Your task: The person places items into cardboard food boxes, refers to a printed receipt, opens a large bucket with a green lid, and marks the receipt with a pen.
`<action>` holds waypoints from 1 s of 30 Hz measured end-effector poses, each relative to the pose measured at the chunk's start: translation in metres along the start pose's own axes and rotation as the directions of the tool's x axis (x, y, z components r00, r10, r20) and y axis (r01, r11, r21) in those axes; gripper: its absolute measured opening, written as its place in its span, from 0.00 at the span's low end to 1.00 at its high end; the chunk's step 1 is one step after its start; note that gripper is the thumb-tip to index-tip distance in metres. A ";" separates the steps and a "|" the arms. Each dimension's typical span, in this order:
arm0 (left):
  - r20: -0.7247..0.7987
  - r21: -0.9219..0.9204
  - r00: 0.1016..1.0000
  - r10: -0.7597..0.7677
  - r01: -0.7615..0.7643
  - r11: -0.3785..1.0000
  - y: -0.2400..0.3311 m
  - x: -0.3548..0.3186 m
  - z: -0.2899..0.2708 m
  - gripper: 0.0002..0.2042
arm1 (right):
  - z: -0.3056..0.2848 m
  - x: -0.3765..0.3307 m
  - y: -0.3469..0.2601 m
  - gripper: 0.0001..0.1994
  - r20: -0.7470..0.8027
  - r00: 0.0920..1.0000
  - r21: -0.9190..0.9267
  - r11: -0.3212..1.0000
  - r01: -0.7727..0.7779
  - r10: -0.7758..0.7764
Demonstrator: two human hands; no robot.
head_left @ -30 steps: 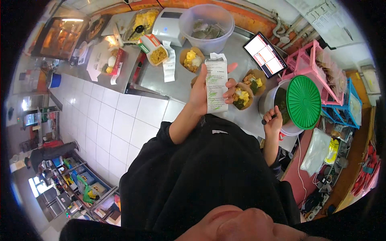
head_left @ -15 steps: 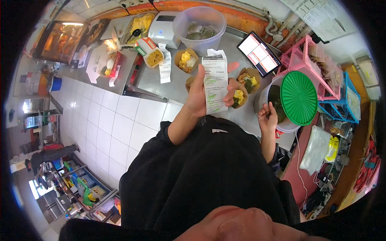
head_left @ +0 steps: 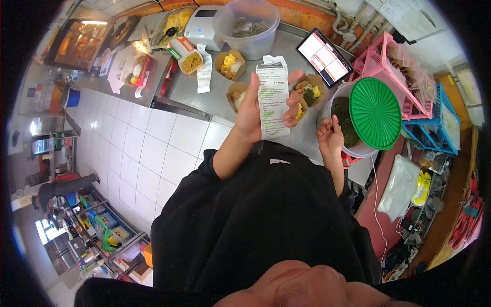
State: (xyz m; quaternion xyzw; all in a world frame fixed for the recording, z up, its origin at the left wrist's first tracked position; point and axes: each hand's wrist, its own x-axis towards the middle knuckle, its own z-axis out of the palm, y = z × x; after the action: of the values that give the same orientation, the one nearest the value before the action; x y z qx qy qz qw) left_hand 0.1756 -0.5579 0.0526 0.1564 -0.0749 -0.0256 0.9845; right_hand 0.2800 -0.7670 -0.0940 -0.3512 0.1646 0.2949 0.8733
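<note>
My left hand [head_left: 248, 116] grips a long white paper receipt [head_left: 273, 105] with printed lines and green marker strokes, held upright over the counter. The fingers wrap behind the paper, their tips showing past its right edge. My right hand [head_left: 331, 136] is raised beside a whitish tub [head_left: 364, 151] with dark green contents. Its fingers are curled, and whether anything is in them is hidden. A round green lid [head_left: 376, 113] rests tilted over the tub. Around the receipt stand brown paper food boxes, one [head_left: 230, 66] with rice and yellow food, another [head_left: 308, 94] with greens.
A tablet [head_left: 325, 57] stands at the back right, near a pink basket [head_left: 404, 82] and a blue crate [head_left: 434, 125]. Further left are a clear bucket [head_left: 246, 30], a receipt printer [head_left: 203, 28] and a box of yellow noodles or rice [head_left: 192, 62]. One person [head_left: 66, 192] is far left.
The view has shifted slightly. My left hand still holds the receipt at much the same place. My right hand has moved a little left, its index finger now straighter.
</note>
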 end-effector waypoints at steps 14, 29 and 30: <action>-0.046 -0.045 0.999 0.003 -0.005 0.999 -0.035 -0.001 0.008 0.37 | -0.007 -0.007 -0.008 0.13 0.120 0.989 -0.047 0.996 -0.080 0.085; -0.020 -0.083 1.000 -0.016 0.014 0.996 -0.048 0.013 0.005 0.39 | -0.005 -0.011 -0.012 0.18 0.126 0.984 -0.051 0.991 -0.122 0.128; -0.019 -0.081 1.000 -0.017 0.015 0.997 -0.049 0.014 0.007 0.39 | -0.006 -0.009 -0.011 0.18 0.128 0.982 -0.047 0.990 -0.135 0.140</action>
State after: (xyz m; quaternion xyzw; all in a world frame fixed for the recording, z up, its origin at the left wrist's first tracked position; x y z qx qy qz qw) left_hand 0.1870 -0.6072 0.0455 0.1172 -0.0626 -0.0351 0.9905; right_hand 0.2792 -0.7817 -0.0882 -0.3356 0.1253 0.3798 0.8529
